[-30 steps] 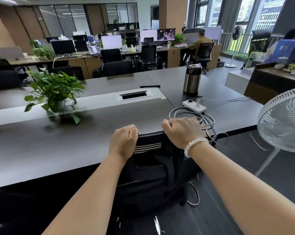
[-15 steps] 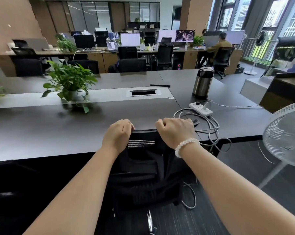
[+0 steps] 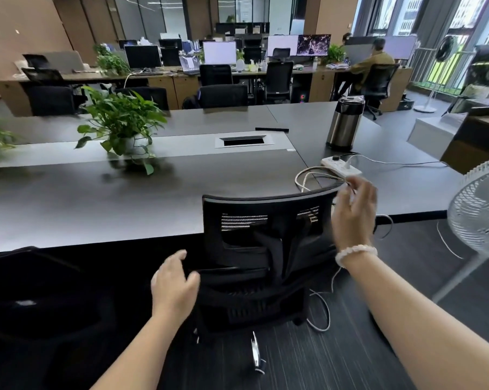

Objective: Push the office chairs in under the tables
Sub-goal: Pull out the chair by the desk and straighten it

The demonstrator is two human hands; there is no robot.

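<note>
A black mesh-back office chair (image 3: 266, 237) stands pushed in against the near edge of the long dark grey table (image 3: 97, 204), its backrest rising just above the tabletop. My left hand (image 3: 174, 285) hovers low at the chair's left side, fingers spread, holding nothing. My right hand (image 3: 353, 212), with a white bead bracelet on the wrist, is lifted beside the backrest's upper right corner, fingers loosely apart and blurred. Neither hand grips the chair.
A potted plant (image 3: 119, 125), a steel thermos (image 3: 344, 122), a white power strip (image 3: 340, 166) and coiled cables lie on the table. A white standing fan (image 3: 482, 212) is close at right. Cables trail on the floor by the chair. Other chairs and a seated person (image 3: 371, 63) are beyond.
Both hands let go of the top of the chair's backrest. The left hand dropped low to the left and the right hand lifted off to the right. The chair sits closer under the table.
</note>
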